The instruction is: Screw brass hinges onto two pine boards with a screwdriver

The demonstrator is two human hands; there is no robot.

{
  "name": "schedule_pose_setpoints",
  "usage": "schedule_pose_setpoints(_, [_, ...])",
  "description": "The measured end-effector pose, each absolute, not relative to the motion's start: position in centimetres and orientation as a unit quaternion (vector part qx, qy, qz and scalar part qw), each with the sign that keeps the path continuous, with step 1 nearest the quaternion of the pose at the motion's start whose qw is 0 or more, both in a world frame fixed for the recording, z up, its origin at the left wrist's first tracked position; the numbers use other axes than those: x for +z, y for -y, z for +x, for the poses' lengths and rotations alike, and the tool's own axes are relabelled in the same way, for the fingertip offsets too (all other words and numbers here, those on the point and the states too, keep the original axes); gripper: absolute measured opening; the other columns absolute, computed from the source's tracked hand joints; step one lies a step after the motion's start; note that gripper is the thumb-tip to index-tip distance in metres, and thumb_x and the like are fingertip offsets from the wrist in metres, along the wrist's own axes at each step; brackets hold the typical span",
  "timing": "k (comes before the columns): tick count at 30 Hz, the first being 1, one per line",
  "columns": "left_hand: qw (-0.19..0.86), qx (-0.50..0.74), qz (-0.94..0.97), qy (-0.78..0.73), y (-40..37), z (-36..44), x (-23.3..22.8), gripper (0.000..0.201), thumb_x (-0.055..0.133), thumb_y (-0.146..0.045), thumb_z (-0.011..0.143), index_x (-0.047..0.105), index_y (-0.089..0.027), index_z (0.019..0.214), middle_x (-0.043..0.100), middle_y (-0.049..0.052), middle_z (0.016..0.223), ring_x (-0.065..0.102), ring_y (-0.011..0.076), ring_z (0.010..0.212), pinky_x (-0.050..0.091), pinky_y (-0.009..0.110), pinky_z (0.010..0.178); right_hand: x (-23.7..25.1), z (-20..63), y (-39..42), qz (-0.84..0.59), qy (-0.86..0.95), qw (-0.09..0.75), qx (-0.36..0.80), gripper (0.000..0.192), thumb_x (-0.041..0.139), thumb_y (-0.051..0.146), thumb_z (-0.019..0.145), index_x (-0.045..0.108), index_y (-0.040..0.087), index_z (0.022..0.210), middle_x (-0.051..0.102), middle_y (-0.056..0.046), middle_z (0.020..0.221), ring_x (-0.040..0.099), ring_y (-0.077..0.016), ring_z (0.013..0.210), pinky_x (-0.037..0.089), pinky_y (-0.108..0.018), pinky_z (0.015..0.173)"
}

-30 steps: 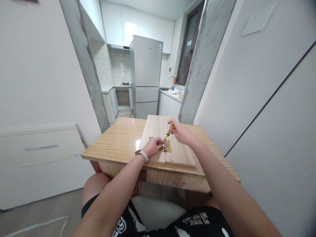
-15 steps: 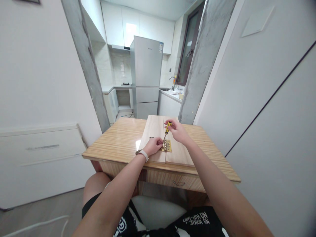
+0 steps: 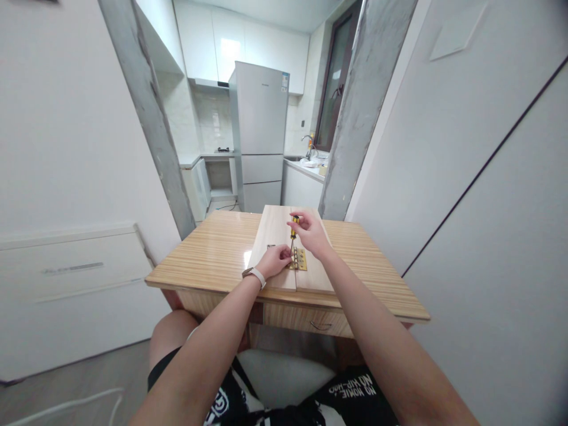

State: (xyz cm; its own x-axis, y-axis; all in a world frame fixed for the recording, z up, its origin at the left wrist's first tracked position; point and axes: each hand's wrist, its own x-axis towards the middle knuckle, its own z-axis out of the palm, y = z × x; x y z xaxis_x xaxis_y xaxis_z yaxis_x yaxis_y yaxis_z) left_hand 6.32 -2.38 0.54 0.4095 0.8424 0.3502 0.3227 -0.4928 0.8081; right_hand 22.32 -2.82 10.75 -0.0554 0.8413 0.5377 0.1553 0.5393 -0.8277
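On the two pale boards (image 3: 313, 281), across their seam, lies the brass hinge (image 3: 302, 260). Our right hand (image 3: 312, 234) grips the yellow-and-black screwdriver (image 3: 294, 227); we do well to hold it upright, pressing straight down as we turn. Our left hand (image 3: 276, 261) bunches its fingers beside the tip (whether pinching a screw, we cannot tell), covering most of the hinge's left leaf.
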Motion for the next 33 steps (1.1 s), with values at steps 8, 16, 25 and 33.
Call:
schedule_pose_setpoints(8, [0.345,0.392,0.765,-0.376,2.5,6.3,0.6,0.006,0.072,-0.016,0.083,0.068,-0.016,0.088,0.069,0.000,0.078,0.061,0.0138,0.072,0.047,0.026,0.071,10.5,21.2,3.4,-0.341,0.628,0.595,0.369,0.047,0.070,0.056,0.090,0.067,0.025,0.126,0.068,-0.008,0.120,0.074,-0.0204,0.093,0.057,-0.034,0.081])
schedule_pose_setpoints(16, [0.330,0.385,0.767,-0.393,2.3,6.4,0.4,0.006,0.074,-0.020,0.083,0.070,-0.016,0.085,0.070,0.000,0.076,0.060,0.0136,0.070,0.045,0.025,0.067,10.8,22.0,4.3,-0.334,0.651,0.568,0.377,0.056,0.065,0.055,0.095,0.058,0.027,0.143,0.072,-0.007,0.113,0.070,-0.0183,0.090,0.054,-0.035,0.084])
schedule_pose_setpoints(25, [0.335,0.394,0.761,-0.391,2.4,6.3,0.6,0.007,0.075,-0.019,0.082,0.070,-0.015,0.086,0.071,0.002,0.078,0.061,0.0139,0.071,0.048,0.026,0.070,10.7,21.1,4.5,-0.342,0.613,0.595,0.392,0.049,0.066,0.065,0.092,0.066,0.027,0.124,0.065,0.000,0.087,0.069,-0.0187,0.089,0.055,-0.033,0.084])
schedule_pose_setpoints(33, [0.334,0.381,0.765,-0.398,2.6,6.3,0.8,0.006,0.074,-0.020,0.083,0.071,-0.016,0.086,0.072,0.001,0.078,0.061,0.0144,0.070,0.046,0.026,0.068,10.8,21.1,4.2,-0.344,0.599,0.591,0.417,0.053,0.065,0.069,0.090,0.065,0.025,0.119,0.071,-0.006,0.107,0.068,-0.0185,0.091,0.054,-0.032,0.082])
